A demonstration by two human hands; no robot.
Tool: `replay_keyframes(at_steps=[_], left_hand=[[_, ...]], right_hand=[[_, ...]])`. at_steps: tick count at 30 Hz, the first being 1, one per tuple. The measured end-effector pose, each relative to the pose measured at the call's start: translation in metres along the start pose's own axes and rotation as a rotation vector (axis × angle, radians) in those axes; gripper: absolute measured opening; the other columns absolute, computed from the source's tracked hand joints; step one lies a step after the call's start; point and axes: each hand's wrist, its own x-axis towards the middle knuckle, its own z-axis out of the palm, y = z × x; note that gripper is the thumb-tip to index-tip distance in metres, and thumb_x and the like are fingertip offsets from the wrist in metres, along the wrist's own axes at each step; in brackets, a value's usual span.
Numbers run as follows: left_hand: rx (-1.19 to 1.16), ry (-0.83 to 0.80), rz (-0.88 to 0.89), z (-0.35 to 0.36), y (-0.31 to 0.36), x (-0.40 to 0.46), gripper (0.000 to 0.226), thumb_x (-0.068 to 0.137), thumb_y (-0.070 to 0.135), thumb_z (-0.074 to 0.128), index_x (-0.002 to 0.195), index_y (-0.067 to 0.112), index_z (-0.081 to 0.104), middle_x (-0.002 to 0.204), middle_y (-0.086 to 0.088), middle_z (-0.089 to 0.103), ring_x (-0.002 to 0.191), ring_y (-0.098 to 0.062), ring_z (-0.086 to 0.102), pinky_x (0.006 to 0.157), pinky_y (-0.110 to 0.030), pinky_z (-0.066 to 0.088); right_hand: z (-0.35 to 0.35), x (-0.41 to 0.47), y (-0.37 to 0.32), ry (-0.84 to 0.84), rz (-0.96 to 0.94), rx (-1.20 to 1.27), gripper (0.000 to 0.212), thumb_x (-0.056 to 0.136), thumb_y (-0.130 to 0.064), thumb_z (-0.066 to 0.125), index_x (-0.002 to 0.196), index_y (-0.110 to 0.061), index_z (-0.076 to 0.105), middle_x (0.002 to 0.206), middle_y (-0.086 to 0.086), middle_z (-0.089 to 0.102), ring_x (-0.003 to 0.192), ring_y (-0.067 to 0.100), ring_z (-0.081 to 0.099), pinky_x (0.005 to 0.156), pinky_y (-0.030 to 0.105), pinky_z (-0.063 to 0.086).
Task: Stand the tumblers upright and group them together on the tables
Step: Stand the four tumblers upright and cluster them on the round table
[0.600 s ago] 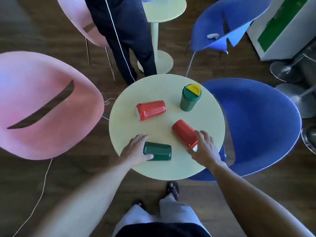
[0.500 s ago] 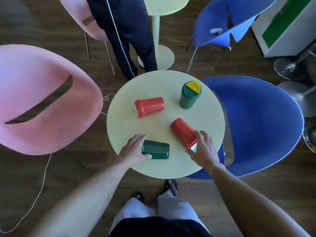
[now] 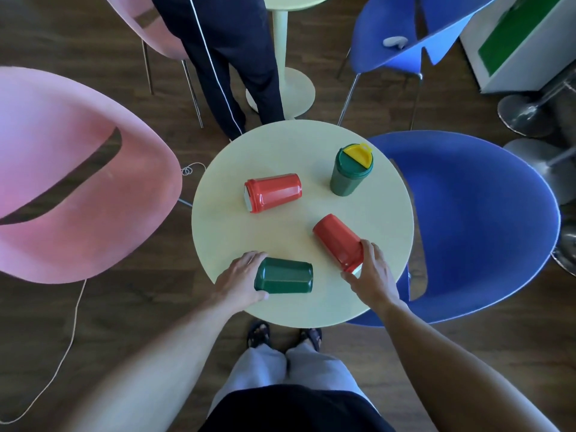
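On the round pale-yellow table (image 3: 280, 151), the left hand (image 3: 238, 280) gripped the lid end of a dark green plastic tumbler (image 3: 283, 275) lying on its side near the front edge. The right hand (image 3: 372, 274) curled round the lid end of a tipped red plastic tumbler (image 3: 338, 241). Another red tumbler (image 3: 272, 192) lay flat; a green yellow-lidded tumbler (image 3: 350, 169) stood upright.

Both bare forearms reach forward; left hand (image 3: 238, 280) and right hand (image 3: 372, 272) each curl, gripping.

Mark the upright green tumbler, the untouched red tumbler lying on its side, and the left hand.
upright green tumbler (image 3: 344, 179), head view, on its side wall below the lid.
untouched red tumbler (image 3: 276, 191), head view, middle of its body.
left hand (image 3: 238, 280), head view, back of the hand.
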Motion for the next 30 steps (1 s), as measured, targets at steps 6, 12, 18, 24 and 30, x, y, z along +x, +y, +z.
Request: replay_keyframes(at_steps=[6, 12, 18, 24, 30], left_hand=[[-0.010, -0.038, 0.034, -0.003, -0.006, 0.004, 0.094, 0.072, 0.036, 0.078, 0.148, 0.025, 0.024, 0.153, 0.006, 0.029, 0.134, -0.019, 0.036, 0.098, -0.036, 0.043], [0.000, -0.058, 0.040, -0.002, -0.009, 0.007, 0.096, 0.070, 0.037, 0.077, 0.148, 0.026, 0.022, 0.152, 0.006, 0.029, 0.132, -0.018, 0.037, 0.094, -0.035, 0.047], [0.034, -0.070, 0.055, -0.001, -0.015, 0.008, 0.099, 0.068, 0.036, 0.079, 0.147, 0.030, 0.021, 0.151, 0.007, 0.029, 0.130, -0.020, 0.039, 0.090, -0.038, 0.050], [0.013, -0.066, 0.058, 0.000, -0.017, 0.009, 0.101, 0.069, 0.037, 0.077, 0.149, 0.027, 0.017, 0.150, 0.006, 0.029, 0.129, -0.019, 0.040, 0.088, -0.034, 0.049], [-0.012, -0.108, 0.052, -0.002, -0.020, 0.012, 0.104, 0.066, 0.041, 0.077, 0.149, 0.027, 0.016, 0.150, 0.005, 0.029, 0.131, -0.019, 0.039, 0.096, -0.039, 0.049]], right_hand=[[-0.003, -0.003, -0.005, 0.030, 0.034, 0.014, 0.076, 0.071, -0.027, 0.080, 0.133, -0.018, 0.039, 0.132, 0.008, 0.044, 0.106, 0.028, 0.055, 0.083, 0.041, 0.053], [0.003, 0.002, -0.010, -0.008, 0.029, -0.018, 0.088, 0.067, -0.037, 0.083, 0.137, -0.021, 0.031, 0.131, 0.010, 0.040, 0.107, 0.029, 0.052, 0.091, 0.047, 0.049], [0.000, 0.005, -0.011, 0.020, 0.057, -0.007, 0.084, 0.069, -0.027, 0.082, 0.135, -0.020, 0.031, 0.130, 0.012, 0.044, 0.103, 0.029, 0.055, 0.088, 0.046, 0.051], [-0.018, 0.004, -0.025, 0.089, -0.015, 0.066, 0.089, 0.062, -0.026, 0.085, 0.135, -0.019, 0.034, 0.130, 0.012, 0.043, 0.102, 0.029, 0.054, 0.082, 0.038, 0.050], [-0.038, 0.013, -0.051, 0.071, -0.121, 0.032, 0.096, 0.068, -0.035, 0.082, 0.144, -0.025, 0.025, 0.137, 0.008, 0.041, 0.119, 0.028, 0.037, 0.093, 0.036, 0.039]])
